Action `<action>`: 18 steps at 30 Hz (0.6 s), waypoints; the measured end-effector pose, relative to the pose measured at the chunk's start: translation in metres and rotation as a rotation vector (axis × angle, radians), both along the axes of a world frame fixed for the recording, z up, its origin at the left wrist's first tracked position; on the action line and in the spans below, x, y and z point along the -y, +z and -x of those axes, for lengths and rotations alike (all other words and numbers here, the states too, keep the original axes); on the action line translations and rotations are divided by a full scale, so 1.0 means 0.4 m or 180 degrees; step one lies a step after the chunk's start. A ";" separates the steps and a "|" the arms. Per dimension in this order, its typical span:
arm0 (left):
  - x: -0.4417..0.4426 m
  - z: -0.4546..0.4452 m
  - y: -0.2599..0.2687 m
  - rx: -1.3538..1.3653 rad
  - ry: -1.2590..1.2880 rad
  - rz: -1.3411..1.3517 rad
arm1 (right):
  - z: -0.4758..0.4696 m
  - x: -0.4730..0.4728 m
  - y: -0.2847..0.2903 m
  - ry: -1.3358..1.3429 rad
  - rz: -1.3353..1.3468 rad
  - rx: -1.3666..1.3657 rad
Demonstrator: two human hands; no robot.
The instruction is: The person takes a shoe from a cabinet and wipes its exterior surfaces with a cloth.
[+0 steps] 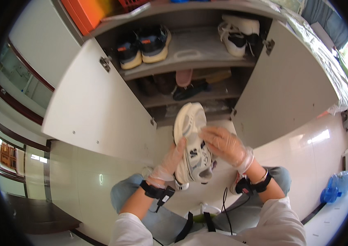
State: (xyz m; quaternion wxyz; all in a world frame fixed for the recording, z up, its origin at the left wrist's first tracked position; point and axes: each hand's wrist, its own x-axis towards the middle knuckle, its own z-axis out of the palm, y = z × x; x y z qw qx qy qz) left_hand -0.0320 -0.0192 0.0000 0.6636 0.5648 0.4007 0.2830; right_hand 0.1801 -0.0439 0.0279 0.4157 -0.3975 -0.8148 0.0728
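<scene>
A white athletic shoe (pixel 192 144) with grey and dark accents is held up in front of the cupboard, its toe pointing away from me. My left hand (pixel 170 161), in a clear plastic glove, grips it along the sole side. The gloved fingers of my right hand (pixel 224 144) rest against the upper near the toe and laces. Whether they pinch anything there is hard to make out.
Both white cupboard doors, left (pixel 97 104) and right (pixel 287 89), stand swung out. Dark sneakers (pixel 144 46) and white sneakers (pixel 238 35) sit on the upper shelf (pixel 192 58). A pink slipper (pixel 184 77) lies lower. Blue plastic bottles (pixel 335 186) are at right.
</scene>
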 end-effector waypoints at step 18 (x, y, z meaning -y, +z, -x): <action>0.206 -0.080 0.036 0.0221 0.0127 -0.0099 | -0.043 0.185 0.028 -0.1020 -0.0289 0.0721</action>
